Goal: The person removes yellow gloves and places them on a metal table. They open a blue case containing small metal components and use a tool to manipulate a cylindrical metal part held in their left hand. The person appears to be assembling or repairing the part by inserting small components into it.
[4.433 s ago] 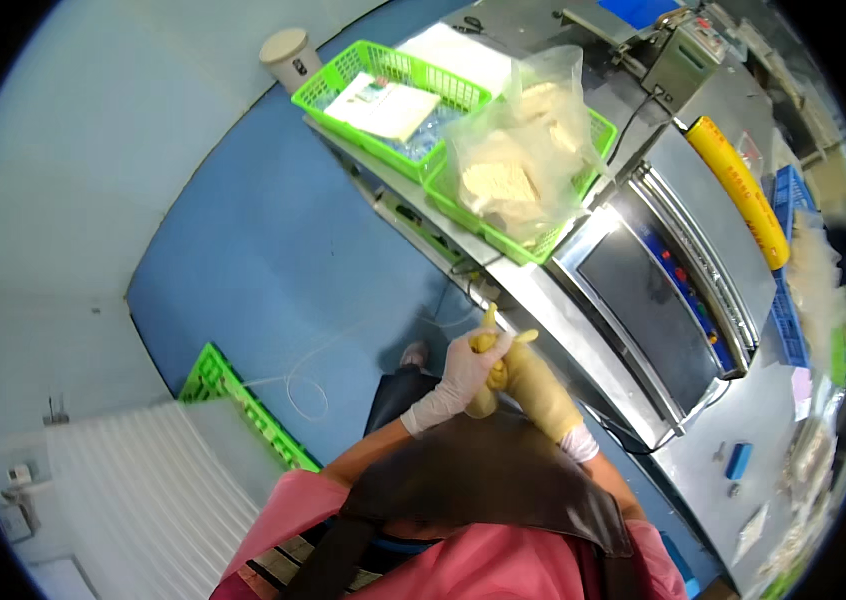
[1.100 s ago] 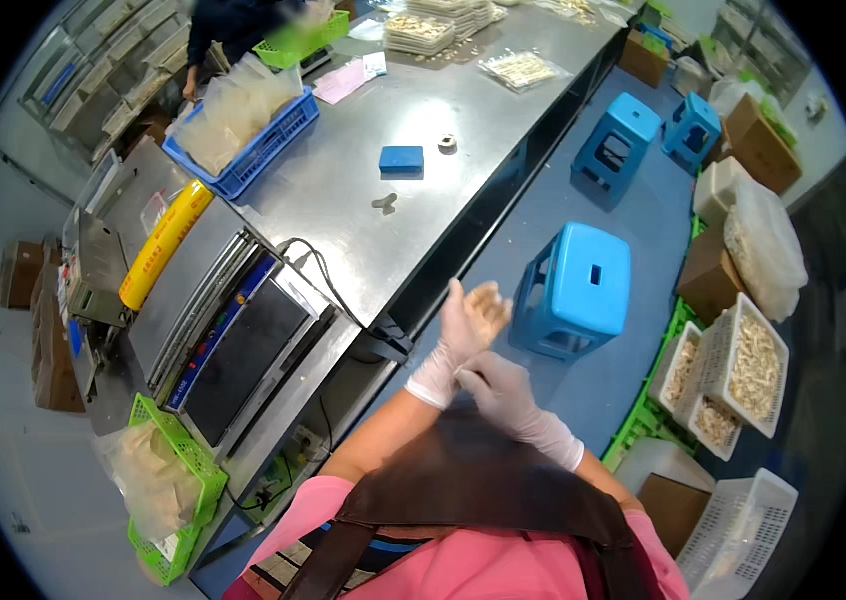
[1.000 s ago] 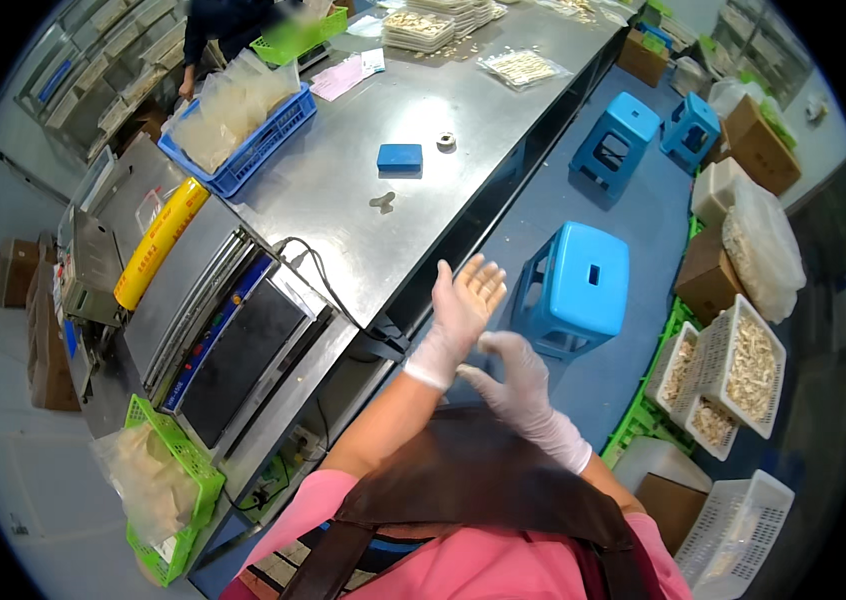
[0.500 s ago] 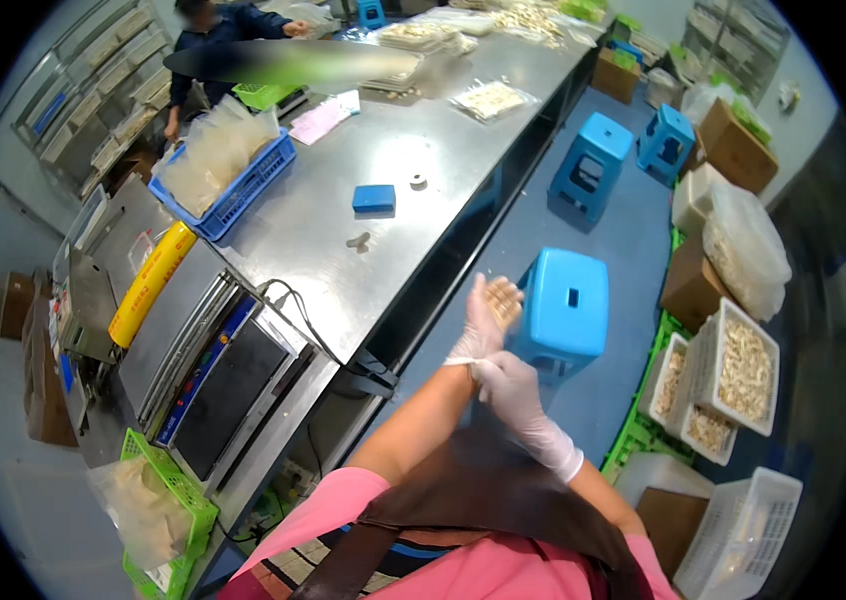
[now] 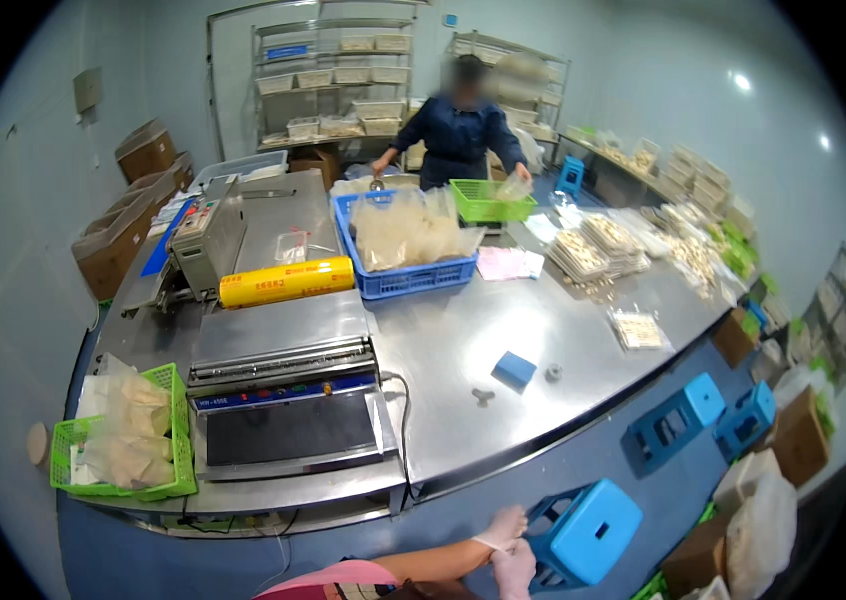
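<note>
My left hand is in a thin whitish glove at the bottom of the head view, its fingers loosely apart and holding nothing. At that wrist my right hand, also gloved, is closed on the left glove's cuff. Both hands are low in front of me, beside a blue plastic stool. The lower edge of the picture cuts off part of the right hand and its forearm.
A steel table carries a wrapping machine, a yellow film roll, a blue basket of clear bags and a blue block. A green basket stands at left. Across the table a person handles a clear bag.
My view has swung up and left, so the hands now sit lower in the picture. My right hand keeps its hold on the left glove's cuff.
</note>
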The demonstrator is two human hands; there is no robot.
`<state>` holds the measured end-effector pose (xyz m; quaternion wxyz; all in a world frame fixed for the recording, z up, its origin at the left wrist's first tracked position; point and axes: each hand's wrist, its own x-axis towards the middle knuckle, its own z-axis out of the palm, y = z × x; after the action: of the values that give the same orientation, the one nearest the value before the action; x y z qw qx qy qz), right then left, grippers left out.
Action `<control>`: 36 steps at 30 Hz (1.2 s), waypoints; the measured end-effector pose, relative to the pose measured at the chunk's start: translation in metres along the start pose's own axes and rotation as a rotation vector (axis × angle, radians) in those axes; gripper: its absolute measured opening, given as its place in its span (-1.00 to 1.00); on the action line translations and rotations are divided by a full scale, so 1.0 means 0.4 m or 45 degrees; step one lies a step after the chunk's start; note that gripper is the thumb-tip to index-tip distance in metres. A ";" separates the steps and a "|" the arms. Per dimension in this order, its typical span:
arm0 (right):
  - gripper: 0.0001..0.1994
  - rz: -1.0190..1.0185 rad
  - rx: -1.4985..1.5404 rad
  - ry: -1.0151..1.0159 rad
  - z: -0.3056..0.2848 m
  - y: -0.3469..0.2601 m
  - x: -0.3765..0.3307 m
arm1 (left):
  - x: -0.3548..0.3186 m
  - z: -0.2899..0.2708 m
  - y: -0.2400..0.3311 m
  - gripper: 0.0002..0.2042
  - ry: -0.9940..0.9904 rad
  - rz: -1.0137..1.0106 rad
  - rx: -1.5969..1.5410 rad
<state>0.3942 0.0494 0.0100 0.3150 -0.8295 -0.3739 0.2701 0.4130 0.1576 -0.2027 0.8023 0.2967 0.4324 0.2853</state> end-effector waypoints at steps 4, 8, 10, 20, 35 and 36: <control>-0.74 -0.191 -0.267 0.009 0.055 -0.013 0.053 | 0.089 -0.059 -0.044 -0.75 0.121 0.189 0.204; -0.57 -0.110 -0.468 -0.046 0.075 0.052 0.059 | -0.080 -0.068 0.107 -0.73 -0.305 0.824 1.980; -0.88 -0.050 -0.472 0.115 0.113 0.048 0.059 | -0.094 -0.084 0.108 -0.79 -0.139 0.525 1.828; -0.84 0.244 -0.424 0.324 0.028 0.129 0.152 | -0.188 0.099 0.145 -0.73 -0.203 -0.113 1.088; -0.64 1.178 0.099 1.282 -0.626 0.683 -0.062 | -0.613 0.227 0.357 -0.72 -0.977 -0.821 0.511; -0.63 1.057 0.146 1.249 -0.641 0.694 -0.088 | -0.599 0.227 0.365 -0.72 -0.874 -0.701 0.668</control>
<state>0.6743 -0.2057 -0.0156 0.3624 -0.9141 0.1805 -0.0217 0.3512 0.0621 0.0693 0.8419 0.4399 0.2631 -0.1687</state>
